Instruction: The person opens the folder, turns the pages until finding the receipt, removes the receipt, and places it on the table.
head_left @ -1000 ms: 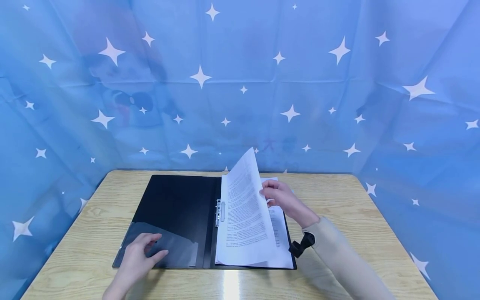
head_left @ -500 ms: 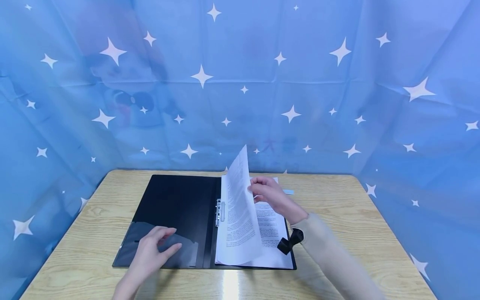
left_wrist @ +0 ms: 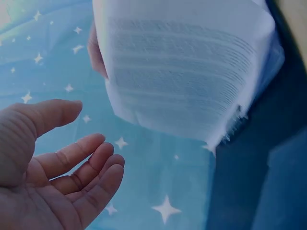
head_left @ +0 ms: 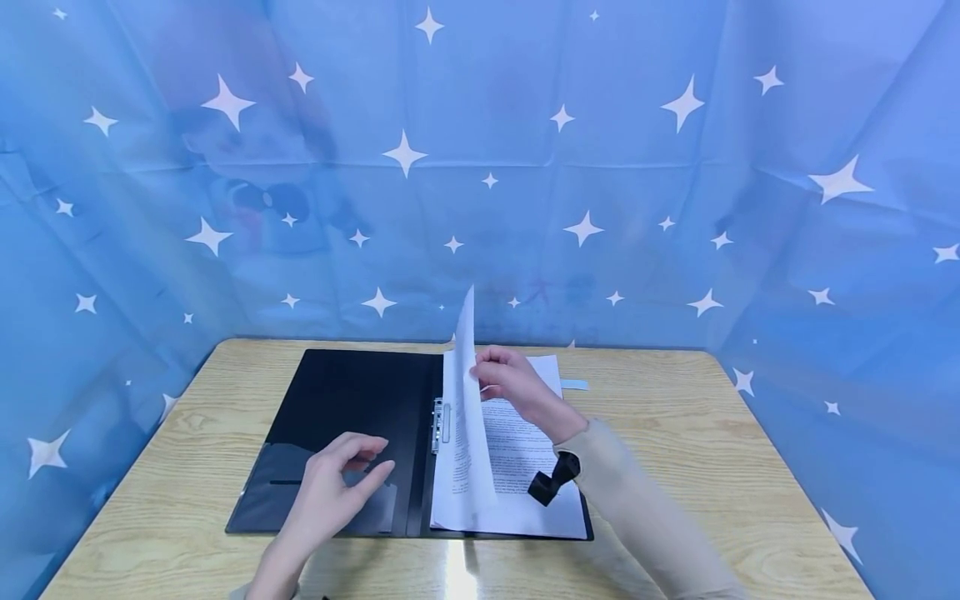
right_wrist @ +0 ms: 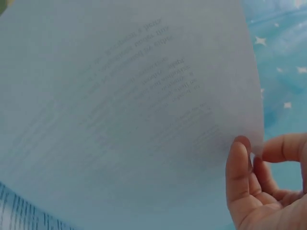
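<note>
A black folder [head_left: 360, 392] lies spread on the table, with a stack of printed pages [head_left: 525, 467] on its right side. A metal clip [head_left: 441, 425] sits by the spine at the pages' left edge. My right hand [head_left: 517, 387] pinches the outer edge of a raised paper sheet [right_wrist: 129, 105] between thumb and fingers. That sheet stands nearly upright, bowed, its left side still at the clip. My left hand [head_left: 337, 483] hovers over the folder's left cover, thumb and fingers apart and nothing between them. In the left wrist view the raised sheet's printed face shows beyond the left hand.
A clear pocket [head_left: 375, 508] covers the lower part of the left cover. A light blue tab [head_left: 575, 385] sticks out from the pages on the right. The wooden table [head_left: 660, 400] ends at a blue star-patterned curtain [head_left: 480, 108].
My right hand has swung the sheet leftward, from leaning right to nearly upright. My left hand has moved right and slightly up, toward the spine. More of the page beneath shows.
</note>
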`<control>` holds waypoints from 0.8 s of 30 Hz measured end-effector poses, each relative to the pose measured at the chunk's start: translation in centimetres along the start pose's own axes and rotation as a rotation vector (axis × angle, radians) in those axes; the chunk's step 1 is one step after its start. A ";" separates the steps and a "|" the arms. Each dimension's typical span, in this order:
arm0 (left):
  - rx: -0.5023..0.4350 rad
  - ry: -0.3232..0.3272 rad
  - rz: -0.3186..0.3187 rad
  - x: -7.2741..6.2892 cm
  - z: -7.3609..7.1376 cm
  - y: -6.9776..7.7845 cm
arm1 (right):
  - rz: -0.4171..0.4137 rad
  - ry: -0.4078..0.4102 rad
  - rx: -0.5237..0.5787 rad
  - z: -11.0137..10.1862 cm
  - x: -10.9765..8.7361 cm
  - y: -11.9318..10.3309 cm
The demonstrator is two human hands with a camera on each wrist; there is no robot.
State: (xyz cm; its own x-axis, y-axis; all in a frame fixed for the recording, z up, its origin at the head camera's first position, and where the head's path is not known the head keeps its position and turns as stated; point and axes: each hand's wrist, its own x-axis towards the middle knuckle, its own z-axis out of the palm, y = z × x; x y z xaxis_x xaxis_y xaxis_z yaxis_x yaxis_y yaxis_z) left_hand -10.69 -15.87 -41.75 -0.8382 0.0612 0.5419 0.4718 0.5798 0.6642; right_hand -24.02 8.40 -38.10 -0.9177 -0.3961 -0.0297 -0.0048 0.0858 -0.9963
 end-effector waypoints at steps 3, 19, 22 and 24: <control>-0.036 -0.001 0.001 0.5 0.3 0.9 | 0.012 0.009 0.021 0.8 0.3 -0.1; -0.125 0.003 -0.187 1.8 2.7 4.2 | 0.058 0.056 0.120 5.1 1.6 -0.1; -0.104 -0.007 -0.207 1.9 2.7 4.4 | 0.075 0.071 0.137 6.0 1.8 0.0; -0.096 -0.021 -0.227 1.8 2.7 4.5 | 0.083 0.075 0.148 6.5 2.0 0.0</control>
State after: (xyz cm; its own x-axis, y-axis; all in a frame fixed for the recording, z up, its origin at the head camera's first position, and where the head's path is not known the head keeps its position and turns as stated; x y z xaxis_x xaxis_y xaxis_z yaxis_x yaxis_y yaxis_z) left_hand -10.85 -10.97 -39.19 -0.9306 -0.0447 0.3632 0.2937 0.5008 0.8142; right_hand -23.21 1.65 -38.73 -0.9397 -0.3230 -0.1121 0.1259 -0.0219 -0.9918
